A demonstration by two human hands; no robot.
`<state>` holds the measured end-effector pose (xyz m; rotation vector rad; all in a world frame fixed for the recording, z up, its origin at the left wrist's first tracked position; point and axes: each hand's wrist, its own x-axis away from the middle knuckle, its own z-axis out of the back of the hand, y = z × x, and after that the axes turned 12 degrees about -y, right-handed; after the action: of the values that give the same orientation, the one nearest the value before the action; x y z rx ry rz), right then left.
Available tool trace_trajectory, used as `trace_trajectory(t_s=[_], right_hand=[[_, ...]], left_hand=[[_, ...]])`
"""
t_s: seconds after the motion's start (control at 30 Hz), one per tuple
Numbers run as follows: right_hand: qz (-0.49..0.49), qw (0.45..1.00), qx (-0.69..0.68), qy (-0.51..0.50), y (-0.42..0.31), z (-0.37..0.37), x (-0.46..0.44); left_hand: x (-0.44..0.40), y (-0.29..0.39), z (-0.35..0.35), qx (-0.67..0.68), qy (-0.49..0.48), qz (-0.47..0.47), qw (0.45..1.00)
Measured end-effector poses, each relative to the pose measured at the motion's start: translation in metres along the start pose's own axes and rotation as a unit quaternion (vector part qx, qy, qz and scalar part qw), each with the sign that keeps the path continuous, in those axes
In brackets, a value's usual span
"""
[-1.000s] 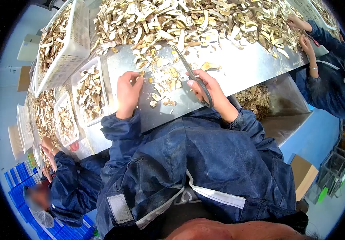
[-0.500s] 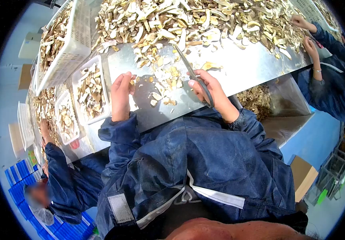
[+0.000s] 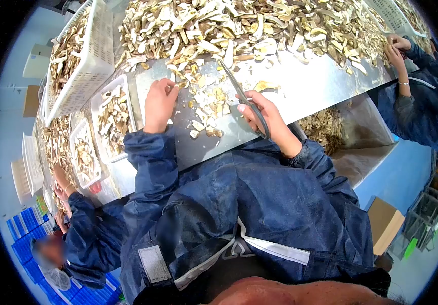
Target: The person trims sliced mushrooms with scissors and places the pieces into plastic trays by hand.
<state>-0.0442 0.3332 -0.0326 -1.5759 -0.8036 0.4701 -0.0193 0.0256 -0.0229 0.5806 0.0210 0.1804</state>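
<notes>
My right hand (image 3: 263,116) is closed around the handles of dark scissors (image 3: 240,90). Their blades point away from me, up and to the left, over the metal table. My left hand (image 3: 160,105) is to the left of them, its thumb and fingers curled together near some small slices. Whatever is between those fingertips is too small to make out. Between my hands lie cut bits of dried mushroom (image 3: 209,107). One longer mushroom slice (image 3: 266,86) rests just beyond my right hand.
A large heap of dried mushroom slices (image 3: 239,25) covers the far side of the metal table (image 3: 305,81). At left stand a white crate (image 3: 89,61) and two white trays (image 3: 132,109) (image 3: 98,170). Co-workers' hands (image 3: 396,53) (image 3: 62,180) work at both sides. A lined box (image 3: 325,127) sits below the edge.
My left hand has moved forward toward the heap, fingers still curled. My right hand and the scissors have barely shifted. The right co-worker's hands have come together.
</notes>
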Motion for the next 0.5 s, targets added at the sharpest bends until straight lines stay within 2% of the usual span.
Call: trace_trajectory(t_s=[0.07, 0.2, 0.3, 0.4, 0.43, 0.47, 0.5], right_hand=[[-0.006, 1.000, -0.007, -0.006, -0.003, 0.001, 0.001], [-0.008, 1.000, -0.006, -0.020, -0.003, 0.002, 0.000], [-0.012, 1.000, 0.004, -0.017, -0.003, 0.003, 0.001], [-0.007, 1.000, -0.003, -0.019, -0.003, 0.004, 0.001], [-0.004, 1.000, -0.008, -0.022, -0.002, 0.003, 0.001], [-0.010, 1.000, -0.007, -0.022, -0.002, 0.003, 0.001], [-0.015, 1.000, -0.005, -0.024, -0.004, 0.003, 0.001]], left_hand=[[0.007, 0.001, 0.000, -0.020, -0.005, -0.017, 1.000], [0.018, 0.013, 0.003, 0.104, -0.038, 0.061, 0.992], [0.033, 0.025, 0.004, 0.041, 0.003, -0.006, 0.999], [0.046, 0.020, 0.010, 0.095, -0.030, 0.042, 0.994], [0.048, 0.019, 0.014, 0.087, 0.005, 0.075, 0.993], [0.048, 0.005, 0.016, 0.083, 0.031, 0.046, 0.995], [0.048, 0.005, 0.019, 0.084, 0.033, 0.065, 0.994]])
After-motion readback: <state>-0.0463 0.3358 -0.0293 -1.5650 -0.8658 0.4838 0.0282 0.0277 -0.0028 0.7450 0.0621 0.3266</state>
